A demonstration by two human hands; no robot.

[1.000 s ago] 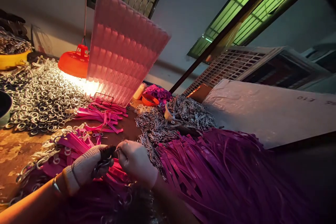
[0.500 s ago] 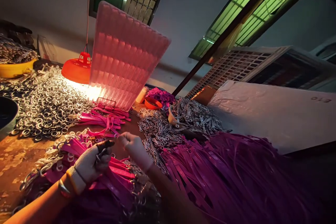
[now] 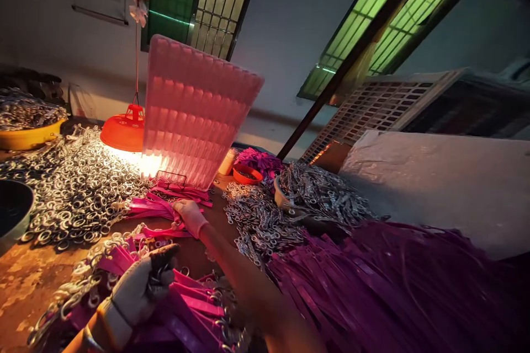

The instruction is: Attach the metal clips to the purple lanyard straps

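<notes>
My left hand (image 3: 138, 295), in a white work glove with dark fingertips, is curled around several small metal rings (image 3: 159, 276). It is above a pile of pink straps (image 3: 194, 292) fitted with metal rings and clasps. Stretched farther forward, my right hand (image 3: 190, 216) wears a light glove, and its fingers close on a pink strap (image 3: 176, 210) at the edge of a smaller heap of pink straps (image 3: 151, 207). The fingertips are partly hidden among the straps.
An orange lamp (image 3: 124, 131) hangs over a heap of metal clasps (image 3: 83, 187). A translucent ribbed panel (image 3: 199, 105) stands behind the straps. On the right lie more metal clasps (image 3: 265, 220) and a large purple strap pile (image 3: 351, 287). An orange bowl (image 3: 247, 175) sits at the back.
My right hand has moved forward, away from my left hand, to the smaller strap heap. My left hand is lower in view, still curled around the rings; the camera view has shifted slightly.
</notes>
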